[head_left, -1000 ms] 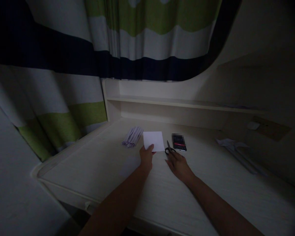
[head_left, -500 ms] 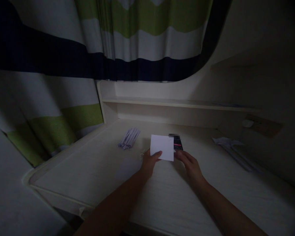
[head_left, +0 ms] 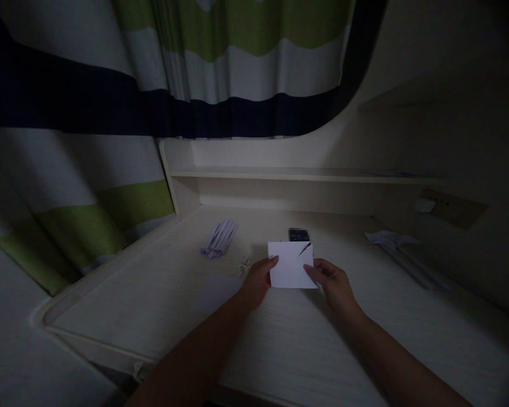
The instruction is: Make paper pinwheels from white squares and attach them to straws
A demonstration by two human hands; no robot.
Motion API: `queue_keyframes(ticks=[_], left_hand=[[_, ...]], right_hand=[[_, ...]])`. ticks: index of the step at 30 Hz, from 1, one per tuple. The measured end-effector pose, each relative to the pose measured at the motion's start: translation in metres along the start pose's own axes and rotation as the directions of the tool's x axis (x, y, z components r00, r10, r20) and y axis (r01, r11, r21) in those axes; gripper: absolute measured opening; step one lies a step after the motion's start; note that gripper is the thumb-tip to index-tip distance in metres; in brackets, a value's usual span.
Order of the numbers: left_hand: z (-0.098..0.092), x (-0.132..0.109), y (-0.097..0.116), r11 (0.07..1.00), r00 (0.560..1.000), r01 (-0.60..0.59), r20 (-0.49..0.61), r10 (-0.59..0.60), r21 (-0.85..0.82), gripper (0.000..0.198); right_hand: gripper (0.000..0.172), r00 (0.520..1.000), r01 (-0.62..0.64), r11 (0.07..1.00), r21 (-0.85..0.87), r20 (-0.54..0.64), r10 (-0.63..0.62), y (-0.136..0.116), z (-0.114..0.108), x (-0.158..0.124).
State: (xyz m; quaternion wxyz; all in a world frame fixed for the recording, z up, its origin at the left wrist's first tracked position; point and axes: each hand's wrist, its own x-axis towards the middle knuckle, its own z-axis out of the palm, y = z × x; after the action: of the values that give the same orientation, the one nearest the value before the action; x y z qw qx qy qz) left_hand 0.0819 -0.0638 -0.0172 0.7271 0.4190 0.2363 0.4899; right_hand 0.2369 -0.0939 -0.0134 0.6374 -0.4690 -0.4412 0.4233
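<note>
A white sheet of paper point(head_left: 289, 271) is held up above the desk between both hands. My left hand point(head_left: 258, 281) pinches its left edge, thumb on the front face. On the other side, my right hand point(head_left: 333, 282) grips the right edge the same way. Near the sheet's upper right corner runs a thin slanting dark mark point(head_left: 305, 249) with a little red; whether it is a slit or a print I cannot tell. A dark object point(head_left: 299, 234), partly hidden by the paper and blurred on top, lies just behind it.
On the white desk point(head_left: 152, 294) lie a bundle of folded paper strips point(head_left: 220, 237), a small pile of pale little pieces point(head_left: 245, 264) and a flat sheet point(head_left: 218, 292). Crumpled paper with long strips point(head_left: 392, 243) lies at right. A shelf point(head_left: 280, 175) spans the back, below striped curtains point(head_left: 254, 68).
The paper has moved right and slightly down, over part of the dark object. My right hand now grips its right edge, and the slanting mark has come into view.
</note>
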Motion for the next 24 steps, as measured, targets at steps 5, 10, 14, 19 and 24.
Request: queue_keyframes(ticks=[5,10,14,19,24], left_hand=[[-0.012,0.003,-0.007,0.978,0.998,0.039,-0.059,-0.027,0.203,0.039],[-0.012,0.002,-0.009,0.948,0.996,0.053,-0.088,-0.026,0.313,0.039],[-0.010,0.000,-0.007,0.948,0.998,0.059,-0.054,-0.044,0.312,0.040],[-0.009,0.000,-0.008,0.954,0.999,0.033,-0.013,-0.030,0.298,0.041],[-0.009,0.000,-0.006,0.961,1.000,0.016,-0.001,-0.017,0.277,0.041]], right_hand=[[0.035,0.998,0.013,1.000,-0.019,0.055,-0.012,0.006,0.001,-0.002],[0.029,0.969,0.225,0.924,-0.310,-0.025,-0.244,0.010,-0.005,-0.004],[0.023,0.771,0.604,0.566,-0.561,0.231,-0.593,0.005,-0.014,-0.005],[0.030,0.516,0.776,0.121,-0.620,0.513,-0.686,0.001,-0.020,-0.006],[0.029,0.443,0.783,-0.074,-0.617,0.637,-0.631,-0.002,-0.020,-0.006]])
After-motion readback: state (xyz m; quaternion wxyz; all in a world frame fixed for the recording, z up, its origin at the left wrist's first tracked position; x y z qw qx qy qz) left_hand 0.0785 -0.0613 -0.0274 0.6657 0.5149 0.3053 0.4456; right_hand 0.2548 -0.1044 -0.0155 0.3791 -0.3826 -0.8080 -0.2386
